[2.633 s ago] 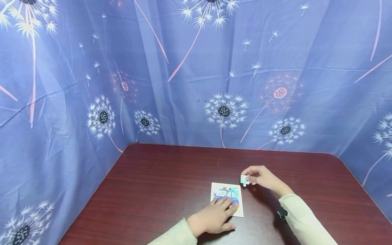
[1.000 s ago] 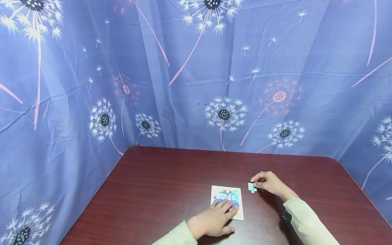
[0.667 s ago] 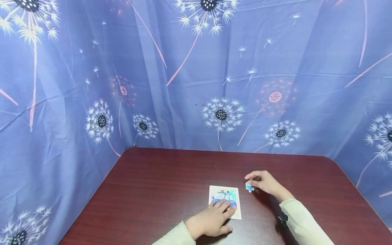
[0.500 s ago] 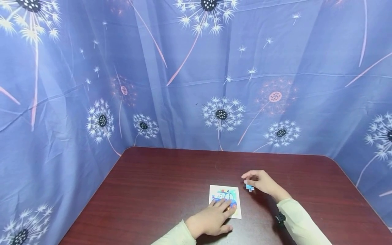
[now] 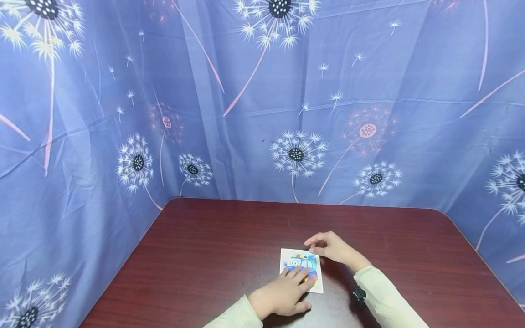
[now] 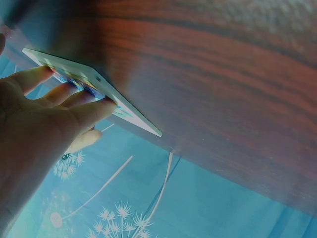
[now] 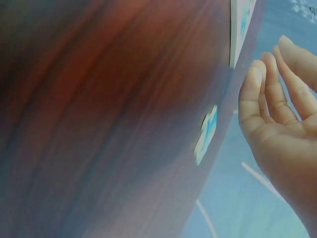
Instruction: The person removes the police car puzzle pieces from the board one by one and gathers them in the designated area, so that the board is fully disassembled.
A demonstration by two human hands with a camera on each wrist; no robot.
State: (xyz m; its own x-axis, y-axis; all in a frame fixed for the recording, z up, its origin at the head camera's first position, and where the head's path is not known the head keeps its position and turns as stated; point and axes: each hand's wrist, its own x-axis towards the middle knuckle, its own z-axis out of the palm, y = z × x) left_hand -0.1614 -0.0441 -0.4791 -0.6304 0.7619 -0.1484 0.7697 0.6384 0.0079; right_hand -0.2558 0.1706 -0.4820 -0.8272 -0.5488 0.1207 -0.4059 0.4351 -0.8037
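Note:
A small square jigsaw board [image 5: 289, 256] with a white border and a blue cartoon car lies on the table. My left hand [image 5: 280, 294] rests on its lower part with spread fingers, hiding some of the picture. In the left wrist view, fingertips [image 6: 112, 102] touch the board's face. My right hand [image 5: 338, 249] hovers by the board's upper right corner, fingers loosely bent with nothing between them. The right wrist view shows a loose puzzle piece [image 7: 207, 135], white and light blue, lying on the tabletop beside the board; in the head view that hand hides it.
Dark red-brown wooden table [image 5: 213, 241] extends around the board, its back edge against a blue curtain [image 5: 246, 159] printed with dandelions. A black watch-like band [image 5: 359, 294] sits at the right sleeve.
My right hand held the puzzle piece right of the board, then let it go on the table and moved left to the board's corner. The left hand stays on the board.

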